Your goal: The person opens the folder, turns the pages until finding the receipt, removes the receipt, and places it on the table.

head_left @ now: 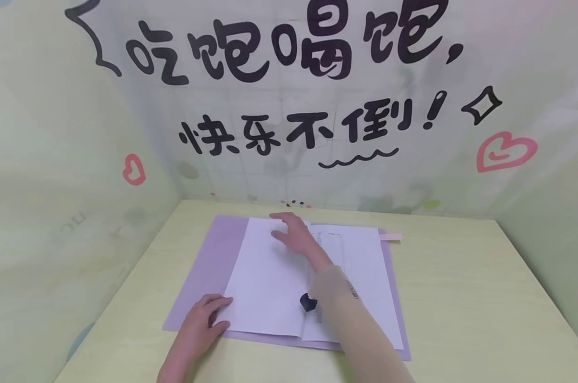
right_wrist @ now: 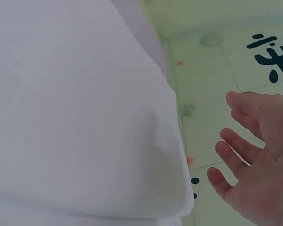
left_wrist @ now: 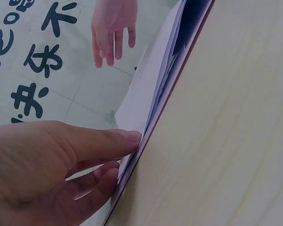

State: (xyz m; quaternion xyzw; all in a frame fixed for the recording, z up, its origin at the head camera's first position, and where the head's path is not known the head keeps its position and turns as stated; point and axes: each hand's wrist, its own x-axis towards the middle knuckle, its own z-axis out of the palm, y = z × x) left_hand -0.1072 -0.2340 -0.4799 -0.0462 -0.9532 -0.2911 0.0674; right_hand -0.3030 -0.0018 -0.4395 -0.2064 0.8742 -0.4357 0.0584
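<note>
A booklet (head_left: 270, 276) lies open on the table, with a blank white left page and small print on the right page. Its purple cover (head_left: 212, 266) sticks out around the pages. My left hand (head_left: 198, 324) is at the left page's near left corner. In the left wrist view, thumb and bent fingers come together around the corner of the page (left_wrist: 146, 89). My right hand (head_left: 294, 234) hovers by the far edge of the left page, fingers spread and holding nothing. In the right wrist view, it stands apart from the white page (right_wrist: 85, 117).
A pink tab (head_left: 391, 237) juts from the booklet's right side. Beside the right sleeve (head_left: 356, 319) shows a small black object (head_left: 308, 302). Printed white sheeting (head_left: 279, 96) with black characters walls the pale table (head_left: 471, 298) at the back and sides.
</note>
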